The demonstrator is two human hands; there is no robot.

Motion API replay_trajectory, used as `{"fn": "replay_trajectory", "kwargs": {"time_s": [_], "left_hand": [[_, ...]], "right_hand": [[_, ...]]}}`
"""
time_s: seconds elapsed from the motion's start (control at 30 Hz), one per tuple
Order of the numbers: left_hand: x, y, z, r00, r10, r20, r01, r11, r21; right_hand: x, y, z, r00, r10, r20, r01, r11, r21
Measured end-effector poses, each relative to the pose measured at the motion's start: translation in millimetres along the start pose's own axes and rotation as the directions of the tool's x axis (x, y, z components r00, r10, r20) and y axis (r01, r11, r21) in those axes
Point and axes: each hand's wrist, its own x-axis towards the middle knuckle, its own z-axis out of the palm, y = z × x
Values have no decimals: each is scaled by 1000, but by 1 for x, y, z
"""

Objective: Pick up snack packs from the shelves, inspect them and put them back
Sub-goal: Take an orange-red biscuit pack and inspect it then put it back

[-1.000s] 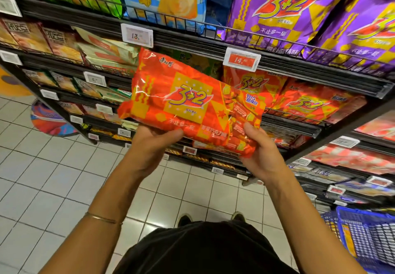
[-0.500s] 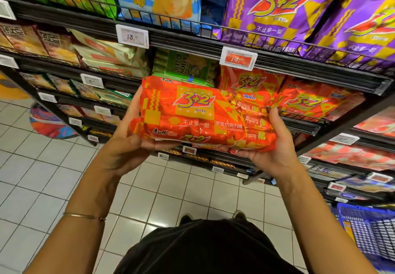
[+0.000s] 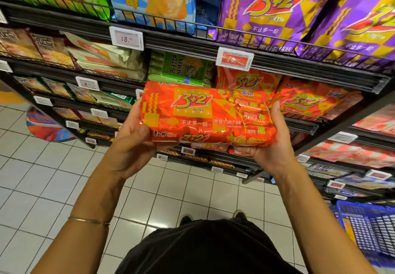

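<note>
Both grip the orange snack pack (image 3: 205, 113); left hand (image 3: 132, 143) one end; right hand (image 3: 271, 147) the other.

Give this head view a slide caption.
Both hands, left and right, hold an orange snack pack before the shelves.

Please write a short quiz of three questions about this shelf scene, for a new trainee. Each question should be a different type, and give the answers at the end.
1. True or false: the orange snack pack lies on the shelf and no hand touches it.
2. Which colour are the big 3+2 bags on the shelf above? A) green B) purple C) white
3. Fill in: the white price tag at upper left starts with the number ___.

Key
1. False: the left hand and the right hand hold it at its two ends, in front of the shelf.
2. B
3. 13
</note>
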Motion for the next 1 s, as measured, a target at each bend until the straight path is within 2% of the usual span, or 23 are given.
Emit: {"fn": "replay_trajectory", "kwargs": {"time_s": [0.1,0.2,0.3,0.43,0.63,0.8,1.0], "left_hand": [[2,4,5,996,-66,-60,66,998,-4],[3,1,4,997,-65,-34,64,998,-25],[6,-1,4,995,-86,-47,84,996,-42],[9,-3,3,983,-156,-101,139,978,-157],[8,-19,6,980,-199,-18,185,936,-298],[9,-30,12,962,-272,12,261,907,-332],[11,-24,2,982,-189,1,178,923,-340]], "right_hand": [[-3,-3,4,1000,-12,-7,12,1000,-20],[-2,-6,2,1000,-4,-22,4,1000,-9],[0,-11,-2,1000,17,21,-17,999,-30],[3,-16,-10,997,7,75,-8,1000,10],[5,-22,-13,992,-94,81,94,996,6],[3,-25,-13,987,-116,111,124,990,-68],[0,-22,-23,994,-94,61,99,992,-78]]}}
